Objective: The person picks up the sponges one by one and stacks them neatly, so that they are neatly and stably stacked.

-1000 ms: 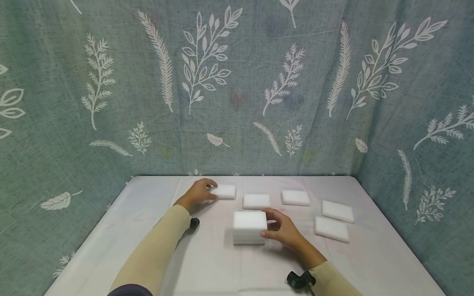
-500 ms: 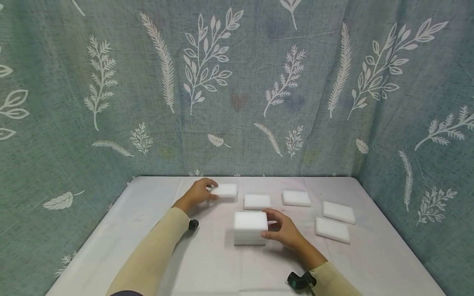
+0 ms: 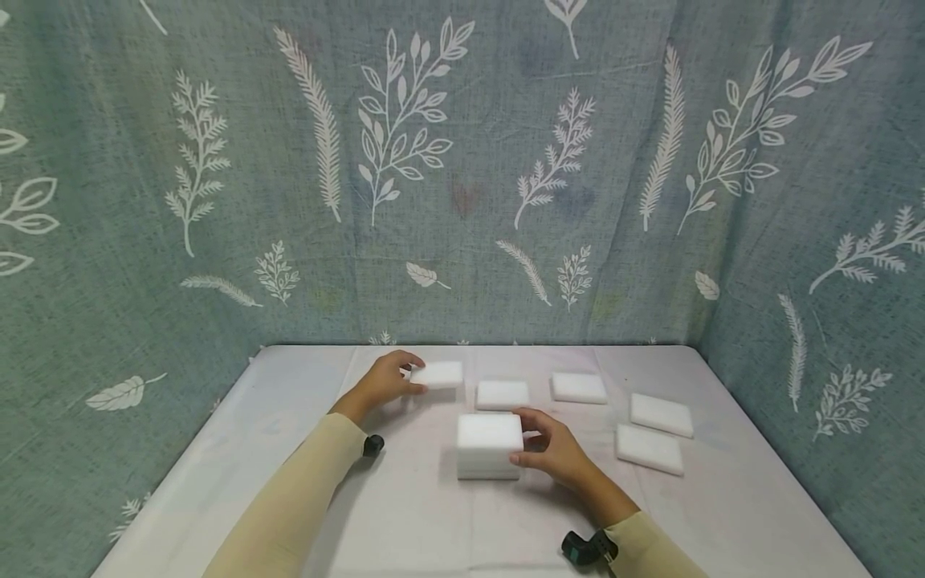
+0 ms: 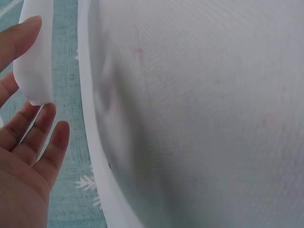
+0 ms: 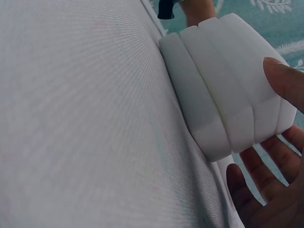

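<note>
My left hand (image 3: 381, 380) pinches a white sponge block (image 3: 441, 374) by its left end, thumb in front and fingers behind, at the back of the table. In the left wrist view this sponge (image 4: 35, 61) shows apart from the tabletop, against the cloth behind. At the table's middle stands a neat stack of several white sponges (image 3: 489, 445). My right hand (image 3: 556, 451) grips the stack's right end, thumb at the front and fingers around the back. The right wrist view shows the stacked sponges (image 5: 213, 90) lying flush, with the thumb (image 5: 285, 80) on an upper one.
Loose white sponges lie flat behind and right of the stack: one (image 3: 502, 394) just behind it, another (image 3: 579, 387) further back, and two (image 3: 661, 413) close together at the right. Patterned green cloth (image 3: 462, 201) walls the white table (image 3: 405, 514) at back and sides.
The left hand's sponge has risen slightly off the table, and the left forearm has drawn back a little to the left. The right hand and the stack stay put.
</note>
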The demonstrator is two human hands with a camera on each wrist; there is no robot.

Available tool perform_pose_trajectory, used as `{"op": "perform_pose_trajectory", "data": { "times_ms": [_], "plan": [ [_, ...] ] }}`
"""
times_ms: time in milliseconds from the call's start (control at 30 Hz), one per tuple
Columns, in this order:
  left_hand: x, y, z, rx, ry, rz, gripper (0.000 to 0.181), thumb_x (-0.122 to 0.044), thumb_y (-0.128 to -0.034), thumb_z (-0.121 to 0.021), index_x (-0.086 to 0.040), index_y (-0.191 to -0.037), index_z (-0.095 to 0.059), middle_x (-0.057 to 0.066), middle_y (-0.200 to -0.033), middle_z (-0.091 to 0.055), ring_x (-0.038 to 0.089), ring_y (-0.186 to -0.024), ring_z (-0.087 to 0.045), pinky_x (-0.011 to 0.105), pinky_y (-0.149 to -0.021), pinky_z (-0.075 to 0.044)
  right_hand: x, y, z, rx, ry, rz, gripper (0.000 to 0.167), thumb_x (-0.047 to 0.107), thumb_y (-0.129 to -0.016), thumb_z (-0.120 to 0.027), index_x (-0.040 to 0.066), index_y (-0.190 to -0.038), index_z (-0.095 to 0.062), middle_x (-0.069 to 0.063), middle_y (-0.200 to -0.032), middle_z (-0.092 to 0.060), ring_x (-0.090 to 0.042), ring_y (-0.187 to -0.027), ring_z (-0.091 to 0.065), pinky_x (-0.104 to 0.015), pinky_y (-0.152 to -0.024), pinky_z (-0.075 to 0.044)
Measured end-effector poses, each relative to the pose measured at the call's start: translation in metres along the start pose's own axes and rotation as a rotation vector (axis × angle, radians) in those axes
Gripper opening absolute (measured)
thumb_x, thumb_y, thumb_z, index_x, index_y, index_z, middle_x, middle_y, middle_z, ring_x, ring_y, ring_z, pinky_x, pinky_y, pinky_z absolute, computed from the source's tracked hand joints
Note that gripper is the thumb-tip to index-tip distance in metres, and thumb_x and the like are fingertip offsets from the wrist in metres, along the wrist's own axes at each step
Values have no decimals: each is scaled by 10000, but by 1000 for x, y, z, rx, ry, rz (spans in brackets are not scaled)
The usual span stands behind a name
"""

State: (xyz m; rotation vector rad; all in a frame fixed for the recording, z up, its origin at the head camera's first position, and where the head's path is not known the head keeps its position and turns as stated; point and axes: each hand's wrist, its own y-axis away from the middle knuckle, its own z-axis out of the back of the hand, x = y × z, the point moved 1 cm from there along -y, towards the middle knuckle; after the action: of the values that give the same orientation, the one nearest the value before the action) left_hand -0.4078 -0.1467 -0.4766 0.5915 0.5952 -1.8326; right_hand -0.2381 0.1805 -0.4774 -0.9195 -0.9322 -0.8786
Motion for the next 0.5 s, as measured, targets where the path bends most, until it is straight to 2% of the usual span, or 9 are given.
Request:
{"op": "perform_pose_trajectory", "data": {
  "times_ms": [267,500],
  "plan": [
    [-4,6,1,-5,31,-28,486,-274,-740,-870,-139,-1166,-681,31,-1237,-588,261,-1105,-553,439,-912,-486,-2,0,0,10,-2,13,683,50,-780,-810,-65,-1364,-475,-260,-1188,-582,-431,-1023,-587,-629,-895,-450],
    [-8,11,3,-6,15,-71,474,-342,-714,-880,-182,-1116,-687,-16,-1187,-598,211,-1068,-553,395,-906,-494,-2,0,0,13,2,23,680,61,-784,-809,-63,-1363,-476,-250,-1184,-588,-419,-1019,-593,-623,-891,-454]
  ]
}}
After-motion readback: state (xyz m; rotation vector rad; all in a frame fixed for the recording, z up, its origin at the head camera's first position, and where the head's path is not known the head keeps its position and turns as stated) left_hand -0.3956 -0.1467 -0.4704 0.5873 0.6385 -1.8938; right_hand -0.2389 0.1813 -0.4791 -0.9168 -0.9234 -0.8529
